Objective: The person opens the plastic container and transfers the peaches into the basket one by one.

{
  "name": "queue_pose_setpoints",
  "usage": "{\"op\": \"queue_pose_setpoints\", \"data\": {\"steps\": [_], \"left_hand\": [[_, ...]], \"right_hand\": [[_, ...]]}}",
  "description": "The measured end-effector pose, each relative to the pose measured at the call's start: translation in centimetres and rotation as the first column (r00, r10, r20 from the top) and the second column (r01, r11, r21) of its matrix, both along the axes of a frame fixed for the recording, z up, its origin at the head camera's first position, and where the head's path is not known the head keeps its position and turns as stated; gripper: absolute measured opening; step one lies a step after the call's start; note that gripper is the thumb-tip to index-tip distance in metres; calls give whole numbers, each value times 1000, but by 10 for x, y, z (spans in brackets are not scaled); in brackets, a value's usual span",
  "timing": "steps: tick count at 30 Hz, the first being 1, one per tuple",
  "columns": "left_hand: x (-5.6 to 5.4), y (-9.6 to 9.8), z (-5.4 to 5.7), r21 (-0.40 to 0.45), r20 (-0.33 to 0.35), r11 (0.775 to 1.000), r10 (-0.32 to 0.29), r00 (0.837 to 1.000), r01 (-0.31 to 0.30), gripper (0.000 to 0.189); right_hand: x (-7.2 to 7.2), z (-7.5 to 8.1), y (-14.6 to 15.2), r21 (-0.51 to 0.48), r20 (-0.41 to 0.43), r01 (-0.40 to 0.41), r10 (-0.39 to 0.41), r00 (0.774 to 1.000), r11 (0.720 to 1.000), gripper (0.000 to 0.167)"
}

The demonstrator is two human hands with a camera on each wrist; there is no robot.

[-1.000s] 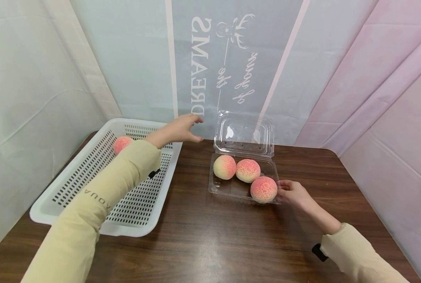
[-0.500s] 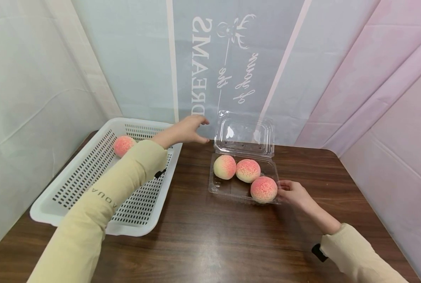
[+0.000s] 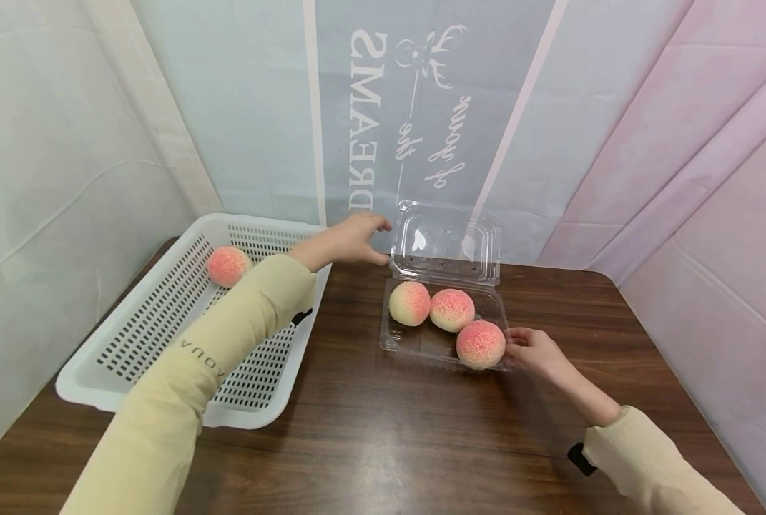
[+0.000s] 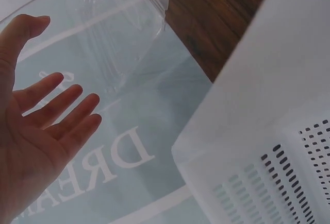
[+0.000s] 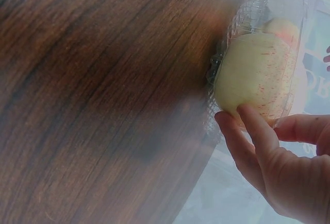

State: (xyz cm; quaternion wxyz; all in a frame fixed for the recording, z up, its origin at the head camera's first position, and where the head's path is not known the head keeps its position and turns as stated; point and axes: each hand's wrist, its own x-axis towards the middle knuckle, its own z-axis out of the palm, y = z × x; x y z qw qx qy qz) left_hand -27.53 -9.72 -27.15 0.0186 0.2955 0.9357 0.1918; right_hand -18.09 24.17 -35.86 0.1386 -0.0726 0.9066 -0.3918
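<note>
A clear plastic clamshell container (image 3: 415, 343) stands on the table with its lid (image 3: 444, 243) raised behind it. Inside lie three pink-and-cream peaches: a left one (image 3: 410, 303), a middle one (image 3: 452, 310) and a front-right one (image 3: 480, 345). My left hand (image 3: 355, 239) hovers just left of the lid, palm bare and fingers spread in a loose curve, as the left wrist view confirms (image 4: 46, 116). My right hand (image 3: 537, 352) pinches the container's right edge; in the right wrist view its thumb is at the rim and its fingertips (image 5: 232, 115) touch the outer side, beside a peach.
To the left, a white perforated basket (image 3: 280, 408) holds another peach (image 3: 228, 267); my left forearm (image 3: 228, 343) crosses over the basket. A printed cloth backdrop (image 3: 254, 107) rises behind the brown wooden table (image 3: 370, 429).
My left hand has moved steadily to the right and slightly down, nearer the raised lid. More of the peach in the basket shows. The right hand and container have stayed put.
</note>
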Motion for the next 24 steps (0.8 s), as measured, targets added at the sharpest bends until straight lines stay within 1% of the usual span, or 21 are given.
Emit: {"op": "queue_pose_setpoints", "data": {"steps": [8, 16, 24], "left_hand": [[0, 9, -2, -25, 29, 1000, -8, 1000, 9, 62], [1, 17, -3, -48, 30, 998, -32, 999, 34, 59], [2, 26, -5, -56, 76, 997, -39, 996, 44, 58]], "right_hand": [[0, -1, 0, -9, 1, -5, 5, 1000, 1000, 42], [0, -1, 0, -10, 7, -5, 5, 1000, 1000, 42], [0, -1, 0, -9, 16, -3, 3, 1000, 1000, 42]]}}
